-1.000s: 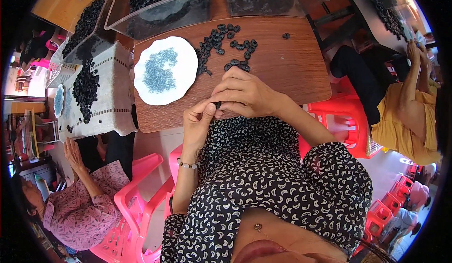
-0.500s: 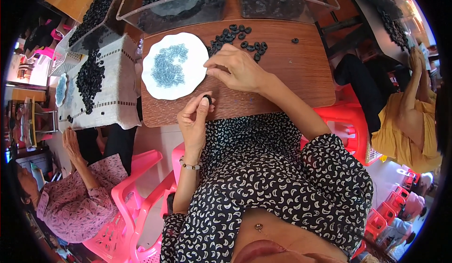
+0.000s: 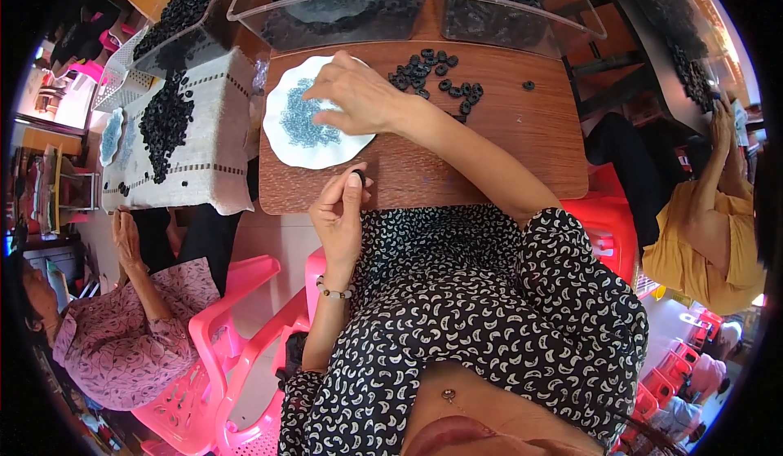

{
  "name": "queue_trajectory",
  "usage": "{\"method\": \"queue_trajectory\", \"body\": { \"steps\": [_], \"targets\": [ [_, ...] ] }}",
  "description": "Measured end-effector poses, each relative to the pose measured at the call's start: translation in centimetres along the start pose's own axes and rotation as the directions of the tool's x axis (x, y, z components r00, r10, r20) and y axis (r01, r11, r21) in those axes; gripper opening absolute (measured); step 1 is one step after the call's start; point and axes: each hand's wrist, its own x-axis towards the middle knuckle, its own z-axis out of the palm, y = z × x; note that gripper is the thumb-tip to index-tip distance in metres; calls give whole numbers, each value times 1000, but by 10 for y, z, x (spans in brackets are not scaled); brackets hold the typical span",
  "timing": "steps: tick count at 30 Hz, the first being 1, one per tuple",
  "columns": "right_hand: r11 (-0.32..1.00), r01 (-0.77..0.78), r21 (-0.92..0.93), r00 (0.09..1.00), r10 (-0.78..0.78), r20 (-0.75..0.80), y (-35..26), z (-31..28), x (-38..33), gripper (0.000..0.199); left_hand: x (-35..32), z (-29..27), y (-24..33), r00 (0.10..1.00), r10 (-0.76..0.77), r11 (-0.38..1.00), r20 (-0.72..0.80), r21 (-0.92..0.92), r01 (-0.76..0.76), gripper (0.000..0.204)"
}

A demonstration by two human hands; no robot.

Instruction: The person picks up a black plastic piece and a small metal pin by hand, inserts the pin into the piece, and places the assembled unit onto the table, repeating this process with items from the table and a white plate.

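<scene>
My left hand [image 3: 337,211] is closed at the table's near edge, pinching a small black ring [image 3: 359,177] between thumb and fingers. Over a white scalloped plate [image 3: 283,150] reaches my right hand [image 3: 355,99], its thumb and fingers apart. Below those fingertips lies a spread of tiny blue-grey pieces [image 3: 303,132], partly covered by the hand; whether the fingers touch them is hard to see. To the right of the plate, beyond my right forearm, several loose black rings [image 3: 420,71] lie on the brown wooden table [image 3: 506,146].
Clear plastic bins [image 3: 351,28] full of black rings stand along the far edge. At left, a cloth-covered table [image 3: 220,130] holds a heap of black rings [image 3: 165,121], with a seated person beside it. Pink chairs [image 3: 245,272] and another person are nearby.
My right hand has moved left, from beside the plate's right rim to above the blue-grey pieces, and its fingers have spread. My left hand keeps its pinch on the black ring.
</scene>
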Motion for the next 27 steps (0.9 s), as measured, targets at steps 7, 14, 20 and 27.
{"method": "queue_trajectory", "body": {
  "steps": [7,14,20,27],
  "targets": [
    [984,176,33,970,-179,164,-16,16,12,35,1,-5,-2,999,-28,997,-41,-78,25,25],
    [998,63,2,992,-62,113,5,-1,-4,21,1,-5,-4,999,-42,996,-31,-80,39,25],
    [999,44,29,999,-43,-33,17,-14,-6,11,2,3,-1,998,-57,995,-33,-78,55,25],
    [987,-113,111,989,100,113,4,-38,-20,13,-2,0,0,997,-44,997,-56,-70,40,25]
  ]
}}
